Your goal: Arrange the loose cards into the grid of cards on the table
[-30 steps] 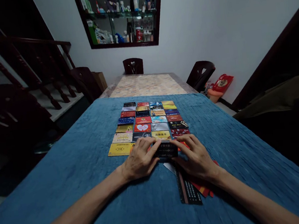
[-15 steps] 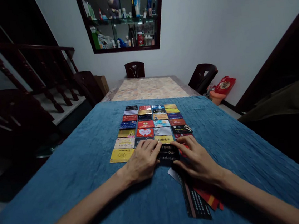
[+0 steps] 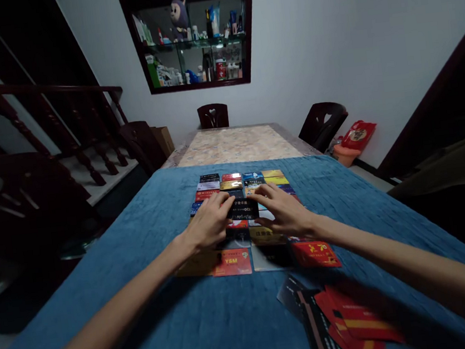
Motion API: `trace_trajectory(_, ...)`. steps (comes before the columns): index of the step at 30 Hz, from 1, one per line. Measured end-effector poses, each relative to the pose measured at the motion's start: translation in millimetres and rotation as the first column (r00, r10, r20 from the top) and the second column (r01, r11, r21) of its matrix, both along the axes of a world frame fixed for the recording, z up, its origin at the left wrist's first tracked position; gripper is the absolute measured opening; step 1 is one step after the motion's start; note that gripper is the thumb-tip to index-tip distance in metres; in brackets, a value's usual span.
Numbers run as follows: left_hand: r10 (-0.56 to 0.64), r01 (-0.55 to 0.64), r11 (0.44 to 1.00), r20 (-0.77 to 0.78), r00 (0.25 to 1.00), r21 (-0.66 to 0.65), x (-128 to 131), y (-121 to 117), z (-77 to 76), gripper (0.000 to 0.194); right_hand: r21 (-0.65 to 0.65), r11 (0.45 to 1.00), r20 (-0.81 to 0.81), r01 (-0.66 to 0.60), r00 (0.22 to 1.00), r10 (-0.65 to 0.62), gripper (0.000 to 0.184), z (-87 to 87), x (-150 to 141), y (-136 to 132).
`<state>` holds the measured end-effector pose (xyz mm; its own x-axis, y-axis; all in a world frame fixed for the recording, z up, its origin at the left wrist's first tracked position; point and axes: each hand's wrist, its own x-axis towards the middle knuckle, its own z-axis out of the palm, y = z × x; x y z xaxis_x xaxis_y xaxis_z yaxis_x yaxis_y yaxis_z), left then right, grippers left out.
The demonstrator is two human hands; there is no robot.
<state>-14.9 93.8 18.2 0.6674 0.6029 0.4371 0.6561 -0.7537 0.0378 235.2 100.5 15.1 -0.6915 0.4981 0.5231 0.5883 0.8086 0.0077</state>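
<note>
A: Nearest?
B: Blue cloth (image 3: pixel 216 322), loose cards overlapping on it: red cards (image 3: pixel 357 311), a striped black card (image 3: pixel 317 324), a grey card (image 3: pixel 290 294) poking out.
A: Next?
B: Front row of laid-out cards. Red YSM card (image 3: pixel 232 261) left of middle; red-and-yellow card (image 3: pixel 317 254) at the right end.
A: And the hands?
B: Left hand (image 3: pixel 208 219), right hand (image 3: pixel 285 210), face to face over the layout's middle. Each pinches one end of a black printed card (image 3: pixel 244 209), thumb below, fingers above.
A: Touching the cards underneath?
B: Cannot tell.
A: Farther?
B: More rows, a yellow card (image 3: pixel 277 181) among them. Then the counter's patterned far end (image 3: pixel 232 141), a dark chair (image 3: pixel 212 110), a wall cabinet (image 3: pixel 201 85) with a purple plush toy (image 3: pixel 179 18).
</note>
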Motion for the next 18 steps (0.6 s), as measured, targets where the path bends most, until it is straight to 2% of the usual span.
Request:
trace_trajectory(4, 0.043, -0.043, 0.999, -0.045, 0.998, 0.004, -11.5, 26.6, 10.9, 0.053, -0.003, 1.0, 0.049, 0.023, 0.999, -0.022, 0.049, 8.8, -14.2, 37.5)
trace_trajectory(9, 0.154, -0.151, 0.988, -0.094, 0.984, 0.037, -23.1, 58.5, 20.2, 0.047, -0.039, 0.998, 0.117, 0.05, 0.992, -0.045, 0.05, 20.5, -34.7, 79.7)
trace_trajectory(14, 0.214, -0.219, 0.975, -0.117, 0.97, -0.029, -34.3, 93.4, 25.9, 0.038, -0.078, 0.989, 0.161, 0.126, 0.981, -0.112, 0.043, 30.9, -56.8, 114.6)
trace_trajectory(18, 0.27, -0.28, 0.957, -0.126, 0.954, -0.069, -42.1, 123.1, 25.9, 0.037, -0.118, 0.977, 0.155, 0.176, 0.975, -0.157, 0.041, 30.4, -71.2, 138.8)
